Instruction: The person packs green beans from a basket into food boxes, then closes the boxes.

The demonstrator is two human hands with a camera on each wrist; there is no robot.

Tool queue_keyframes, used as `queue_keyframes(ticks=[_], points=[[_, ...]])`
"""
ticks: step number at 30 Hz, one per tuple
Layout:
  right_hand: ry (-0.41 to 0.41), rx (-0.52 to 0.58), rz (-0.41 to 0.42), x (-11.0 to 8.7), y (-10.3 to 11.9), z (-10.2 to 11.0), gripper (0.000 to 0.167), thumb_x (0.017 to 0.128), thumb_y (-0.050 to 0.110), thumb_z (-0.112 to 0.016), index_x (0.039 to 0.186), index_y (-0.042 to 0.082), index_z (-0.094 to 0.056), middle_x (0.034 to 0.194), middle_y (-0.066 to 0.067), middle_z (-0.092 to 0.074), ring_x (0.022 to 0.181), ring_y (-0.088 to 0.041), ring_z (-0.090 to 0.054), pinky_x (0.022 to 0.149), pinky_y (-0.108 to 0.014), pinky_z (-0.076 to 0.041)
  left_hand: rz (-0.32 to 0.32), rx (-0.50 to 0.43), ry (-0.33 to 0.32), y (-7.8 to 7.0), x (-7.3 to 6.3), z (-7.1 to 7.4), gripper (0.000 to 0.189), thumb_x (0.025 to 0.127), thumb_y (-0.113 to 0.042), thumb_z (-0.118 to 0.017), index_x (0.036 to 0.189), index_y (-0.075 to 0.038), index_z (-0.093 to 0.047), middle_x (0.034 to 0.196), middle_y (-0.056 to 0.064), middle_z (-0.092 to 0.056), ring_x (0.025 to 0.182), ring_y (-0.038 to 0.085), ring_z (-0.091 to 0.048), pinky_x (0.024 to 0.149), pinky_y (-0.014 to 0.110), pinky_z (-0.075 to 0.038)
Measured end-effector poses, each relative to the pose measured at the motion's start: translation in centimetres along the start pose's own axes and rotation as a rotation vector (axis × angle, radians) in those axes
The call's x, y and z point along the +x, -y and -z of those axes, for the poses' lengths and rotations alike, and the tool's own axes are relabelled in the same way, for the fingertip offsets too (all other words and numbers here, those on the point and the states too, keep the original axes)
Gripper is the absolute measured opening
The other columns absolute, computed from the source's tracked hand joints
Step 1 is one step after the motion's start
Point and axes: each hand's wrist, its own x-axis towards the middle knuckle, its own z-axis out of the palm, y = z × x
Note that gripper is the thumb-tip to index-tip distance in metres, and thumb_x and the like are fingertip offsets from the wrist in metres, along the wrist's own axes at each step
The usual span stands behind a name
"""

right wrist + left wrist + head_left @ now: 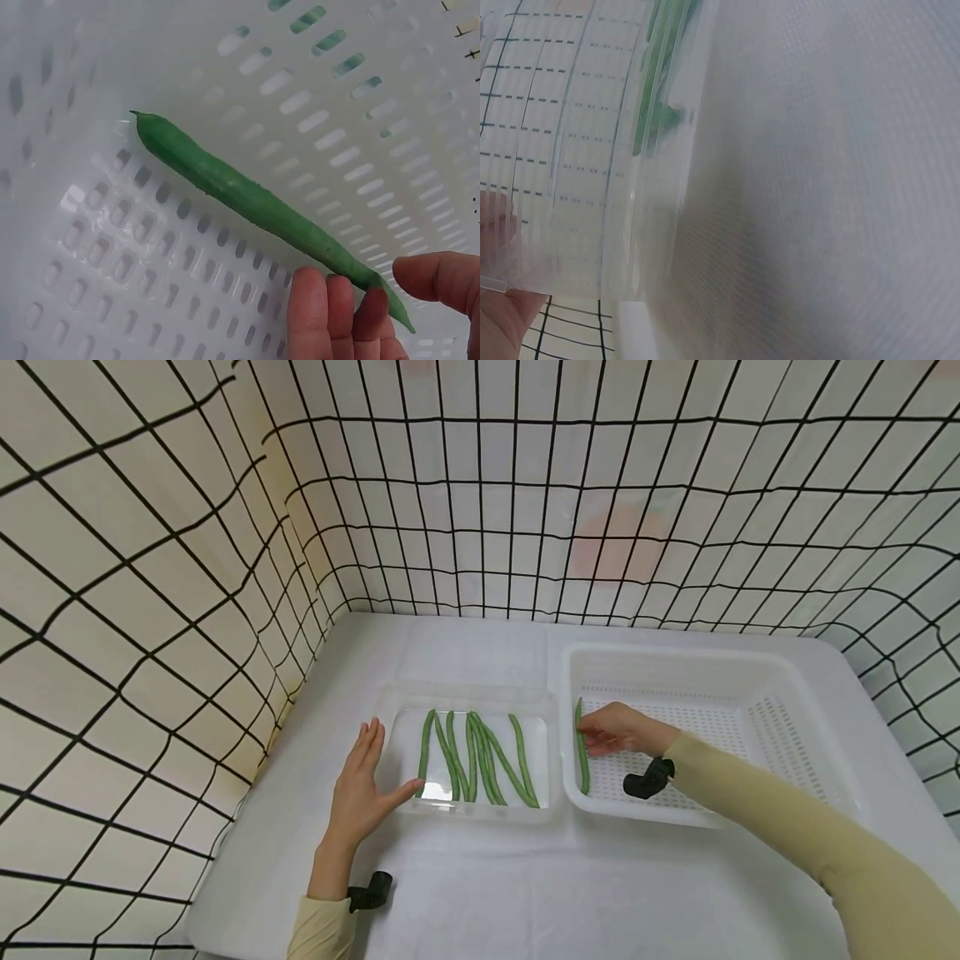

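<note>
My right hand (618,728) is inside the white perforated basket (757,664), pinching a green bean (582,760) near the left wall. In the right wrist view, the thumb and fingers (309,315) meet around the thin end of the bean (247,199); the rest extends free along the basket. My left hand (362,797) is at the left end of a clear plastic tray (480,814), its fingers straight and thumb spread along the near rim. Several green beans (455,760) lie roughly side by side in that tray. Through the clear wall, the left wrist view shows part of the left hand (495,232).
Tray and basket stand side by side on a white-covered table (495,893). Black wire mesh (480,531) rises behind the table and at both sides. Small black cameras (370,891) are strapped to both wrists.
</note>
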Motion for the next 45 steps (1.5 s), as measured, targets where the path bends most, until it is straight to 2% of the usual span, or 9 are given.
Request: queue_keyframes(ticks=[8,11,16,21,29,34,39,42,45], points=[[-0.01,-0.046,0.054,-0.2,0.1,-0.2,0.025,0.094,0.01,-0.055,0.113,-0.005,-0.049,0.091,-0.012,-0.059,0.073,-0.016,-0.061,0.07,-0.034,-0.055,-0.008,-0.007,-0.005,0.1,0.0,0.0,0.104,0.071,-0.048,-0.079,0.148,-0.001,-0.028,0.155,0.008,-0.022,0.142,0.024,-0.014,0.103,0.06,-0.025],[-0.019,-0.048,0.081,-0.3,0.1,-0.2,0.031,0.094,0.012,-0.056,0.118,-0.005,-0.047,0.098,-0.014,-0.061,0.076,-0.016,-0.063,0.07,-0.034,-0.055,-0.003,-0.019,-0.007,0.2,-0.1,0.0,0.104,0.071,-0.047,-0.08,0.149,-0.003,-0.027,0.155,0.008,-0.021,0.142,0.024,-0.014,0.103,0.06,-0.025],[-0.034,-0.036,0.069,-0.7,0.0,-0.2,0.042,0.093,0.011,-0.058,0.128,-0.01,-0.046,0.102,-0.014,-0.062,0.078,-0.016,-0.064,0.074,-0.034,-0.055,0.001,-0.035,0.0,0.1,-0.2,0.0,0.105,0.07,-0.047,-0.081,0.148,-0.002,-0.027,0.155,0.008,-0.022,0.142,0.025,-0.015,0.103,0.061,-0.025],[0.002,-0.03,0.094,-1.5,0.5,0.4,0.045,0.095,0.013,-0.056,0.132,-0.011,-0.043,0.111,-0.019,-0.059,0.085,-0.02,-0.065,0.079,-0.037,-0.053,0.002,-0.04,0.002,0.0,-0.2,-0.1,0.105,0.07,-0.046,-0.081,0.148,-0.001,-0.027,0.155,0.009,-0.023,0.142,0.025,-0.015,0.104,0.06,-0.025],[0.082,-0.015,0.18,-3.4,2.9,2.3,0.046,0.099,0.016,-0.05,0.136,-0.01,-0.038,0.115,-0.019,-0.056,0.079,-0.019,-0.067,0.077,-0.036,-0.054,-0.008,-0.025,-0.004,0.0,-0.1,-0.1,0.104,0.07,-0.047,-0.08,0.148,-0.001,-0.028,0.155,0.01,-0.023,0.142,0.024,-0.015,0.103,0.059,-0.025],[0.092,0.003,0.219,-5.1,5.2,2.6,0.048,0.1,0.016,-0.049,0.138,-0.01,-0.037,0.105,-0.012,-0.061,0.077,-0.018,-0.066,0.078,-0.035,-0.054,-0.012,-0.027,-0.004,-0.1,0.1,0.1,0.104,0.07,-0.047,-0.08,0.147,0.001,-0.029,0.155,0.008,-0.022,0.142,0.024,-0.015,0.104,0.059,-0.025],[0.082,0.079,0.266,-5.8,6.7,0.9,0.049,0.098,0.016,-0.053,0.137,-0.01,-0.04,0.101,-0.009,-0.062,0.074,-0.016,-0.065,0.074,-0.03,-0.054,-0.01,-0.024,-0.004,-0.1,0.0,0.1,0.104,0.07,-0.047,-0.08,0.148,0.0,-0.028,0.155,0.007,-0.022,0.142,0.024,-0.015,0.103,0.059,-0.025],[0.077,0.098,0.279,-5.8,7.1,-1.3,0.047,0.097,0.016,-0.055,0.135,-0.009,-0.044,0.101,-0.009,-0.062,0.071,-0.014,-0.065,0.071,-0.028,-0.055,-0.006,-0.028,-0.001,-0.1,0.0,0.1,0.105,0.07,-0.047,-0.08,0.149,-0.002,-0.027,0.155,0.007,-0.022,0.142,0.023,-0.014,0.104,0.059,-0.025],[0.097,0.063,0.286,-5.3,7.3,-3.8,0.044,0.097,0.015,-0.055,0.134,-0.007,-0.044,0.102,-0.012,-0.06,0.069,-0.014,-0.065,0.067,-0.028,-0.055,-0.002,-0.033,0.001,-0.1,-0.1,0.1,0.105,0.07,-0.048,-0.08,0.149,-0.003,-0.026,0.155,0.007,-0.022,0.142,0.023,-0.013,0.104,0.059,-0.024]])
